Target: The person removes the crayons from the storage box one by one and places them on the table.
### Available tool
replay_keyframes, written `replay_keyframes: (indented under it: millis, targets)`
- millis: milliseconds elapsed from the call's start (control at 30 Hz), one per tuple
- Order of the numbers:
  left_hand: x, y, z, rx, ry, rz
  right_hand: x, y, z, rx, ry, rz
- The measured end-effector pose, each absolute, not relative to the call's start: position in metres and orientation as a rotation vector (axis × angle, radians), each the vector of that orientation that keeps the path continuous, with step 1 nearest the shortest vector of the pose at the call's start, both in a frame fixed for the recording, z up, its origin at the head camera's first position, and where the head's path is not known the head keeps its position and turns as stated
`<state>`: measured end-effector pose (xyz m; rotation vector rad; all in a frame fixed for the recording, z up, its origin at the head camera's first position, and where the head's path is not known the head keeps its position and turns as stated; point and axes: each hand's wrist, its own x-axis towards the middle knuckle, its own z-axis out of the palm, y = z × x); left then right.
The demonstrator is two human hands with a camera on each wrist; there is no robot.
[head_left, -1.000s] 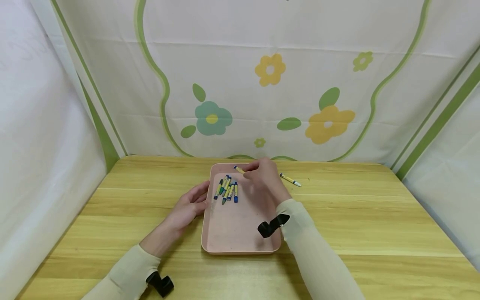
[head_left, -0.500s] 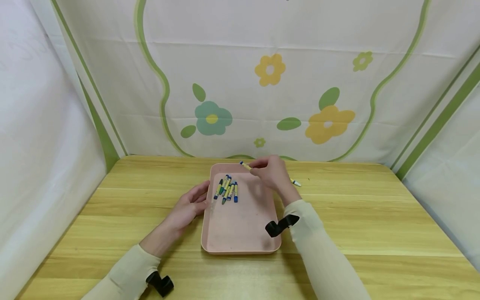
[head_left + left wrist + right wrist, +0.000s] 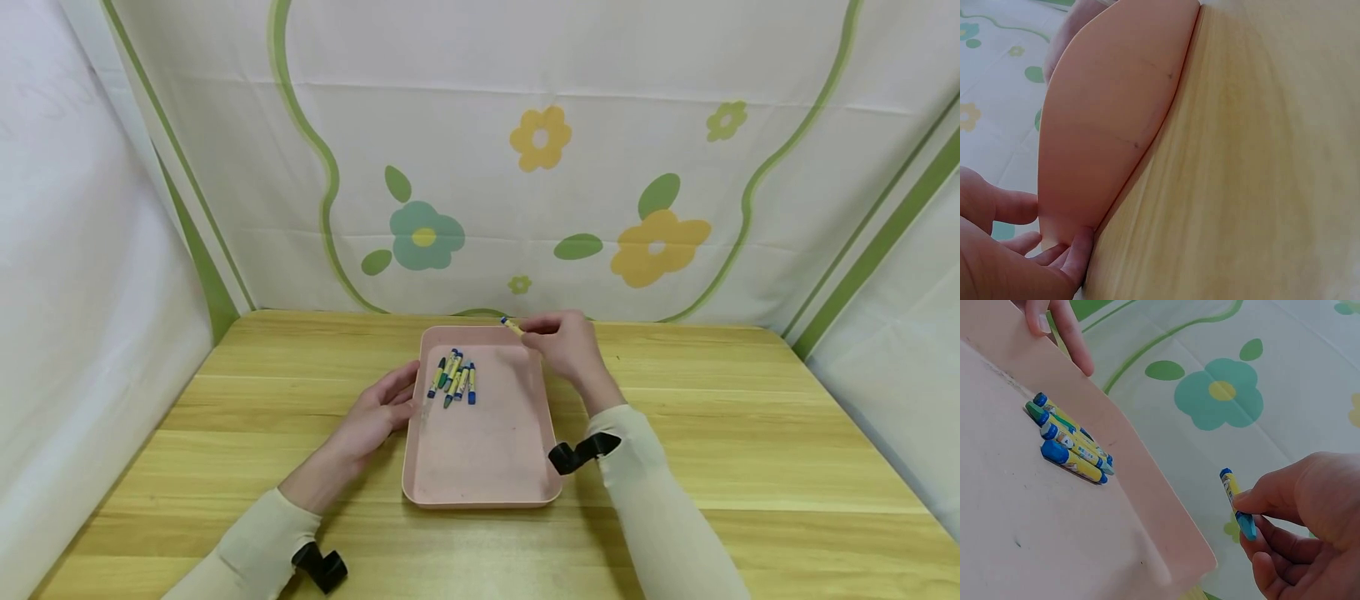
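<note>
My right hand pinches an oil pastel between thumb and fingers, above the far right corner of the pink tray. It has a yellow wrapper with blue bands, and its light blue tip points down in the right wrist view. Against the tray's left wall rests my left hand; its fingertips touch the outer side and the rim in the left wrist view. Several more oil pastels lie bunched inside, toward the tray's far left, with green and blue ends showing.
The tray stands on a light wooden table. Behind it hangs a white cloth printed with flowers, and more cloth closes off both sides. A black strap mount sits on the right sleeve.
My right hand has moved right and slightly back with the pinched oil pastel. It now covers the spot where another pastel lay on the table. My left hand and the tray stay put.
</note>
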<state>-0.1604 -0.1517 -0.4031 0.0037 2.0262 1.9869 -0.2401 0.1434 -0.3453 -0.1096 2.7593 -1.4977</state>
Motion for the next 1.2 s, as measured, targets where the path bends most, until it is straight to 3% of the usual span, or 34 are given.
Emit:
replay_keyframes:
  millis: [1200]
  targets:
    - [-0.16,-0.15,-0.402,0.005,2.03,1.984,-0.238,0.223,-0.386,0.097,2.931,-1.467]
